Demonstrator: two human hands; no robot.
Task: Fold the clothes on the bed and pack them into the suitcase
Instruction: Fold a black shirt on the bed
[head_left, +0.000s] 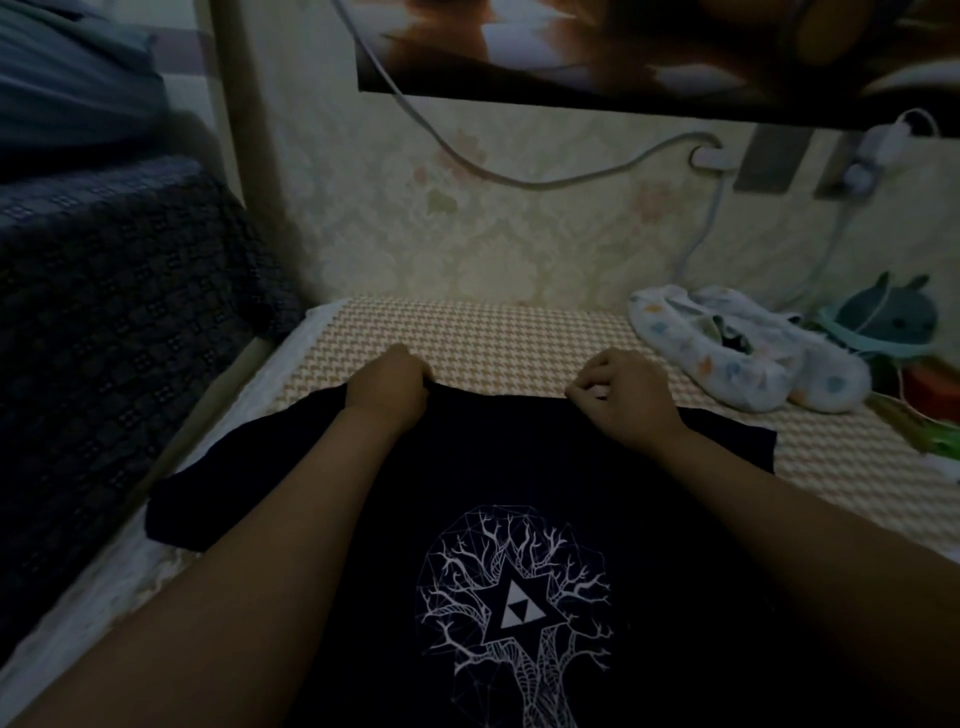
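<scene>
Count of garments: you have one T-shirt (467, 467) in front of you.
Count of hands: both of your hands are in view, bare forearms reaching forward over the shirt.
Left hand (387, 392): your fingers are curled over the far edge of the T-shirt, left of its middle, and grip the cloth.
Right hand (621, 395): knuckles up, with thumb and curled fingers pinching the same far edge further right.
Where the T-shirt lies: spread flat on the bed (493, 332), print side up, with its far edge under your hands and its body running back towards you beneath your arms.
Sleeves: two short ones, the left sleeve (208, 499) fanned out towards the bed's edge, the right sleeve (737, 441) lying square on the sheet.
T-shirt cloth: black or very dark navy, smooth and matte.
Print (519, 597): one white line drawing of a bare branching tree inside a faceted outline, with a triangle made of smaller triangles at its centre.
Bed cover: a woven-looking sheet in a small beige and white houndstooth check.
White bundle (727, 358): soft white cloth with pastel spots, in what look like two rounded lobes, resting on the sheet right of your right hand, apart from the shirt.
Plush toy (888, 312): one, teal, rounded, with two ears, behind the bundle.
Dark textile (119, 291): one navy piece with a small repeating pattern, draped to the left of the bed.
Wall (467, 234): pale damask-pattern wallpaper.
Cable (519, 179): one pale cord sags across the wall to a plug.
</scene>
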